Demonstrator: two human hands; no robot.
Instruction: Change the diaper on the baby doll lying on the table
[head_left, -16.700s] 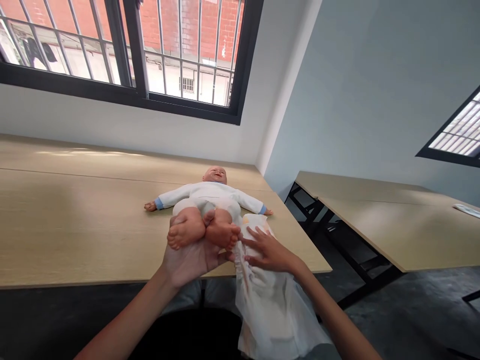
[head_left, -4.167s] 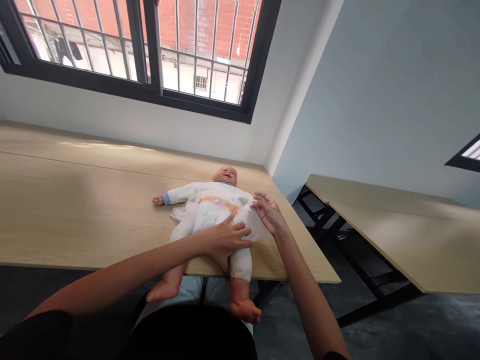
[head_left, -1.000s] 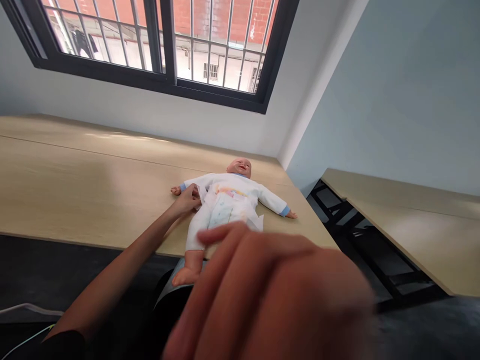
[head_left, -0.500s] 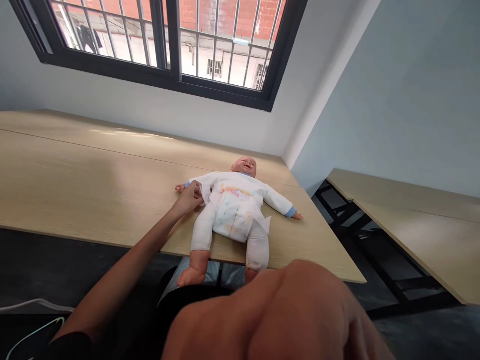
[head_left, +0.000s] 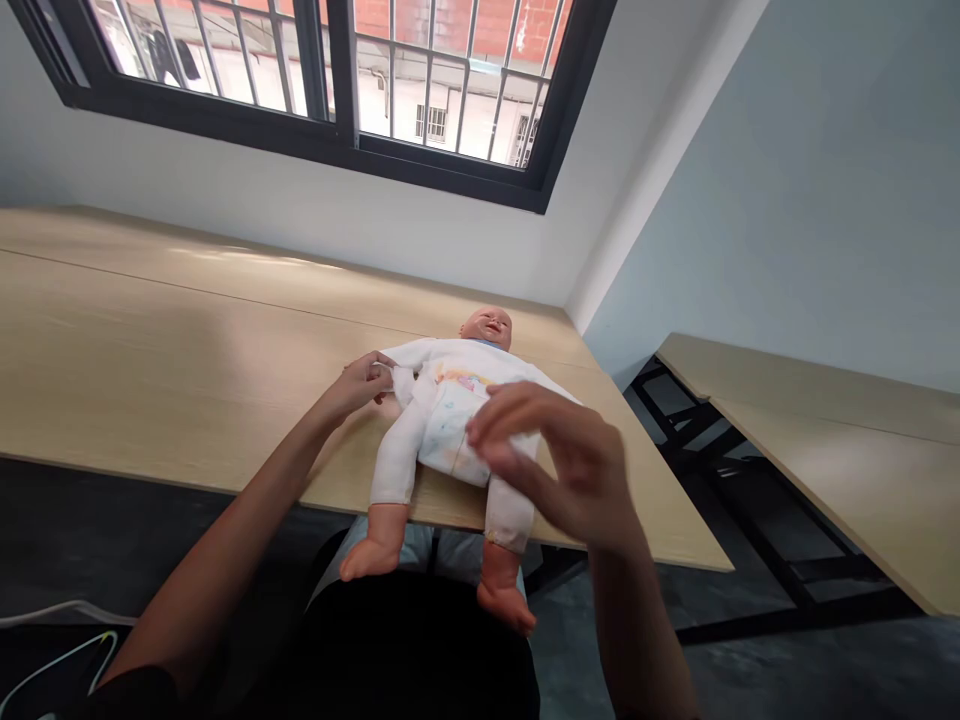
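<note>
A baby doll (head_left: 491,326) lies on its back on the table, dressed in a white top and leggings. Around its hips is a white diaper (head_left: 448,428) with a coloured print. My left hand (head_left: 366,382) pinches the diaper's white side tab, pulled out to the left beside the doll's arm. Over the diaper's right part hovers my right hand (head_left: 559,455), somewhat blurred, with thumb and fingers apart and nothing visible between them. It hides that side of the diaper and much of the doll's arm there. The doll's feet hang past the table's front edge.
The pale wooden table (head_left: 150,370) runs along the wall below a barred window (head_left: 450,90). To the right, beyond a gap, stands a second table (head_left: 832,440) with a black frame. A cable (head_left: 67,607) shows at the lower left.
My right hand has moved from close to the camera forward to over the diaper. My left hand has drawn the tab slightly further left.
</note>
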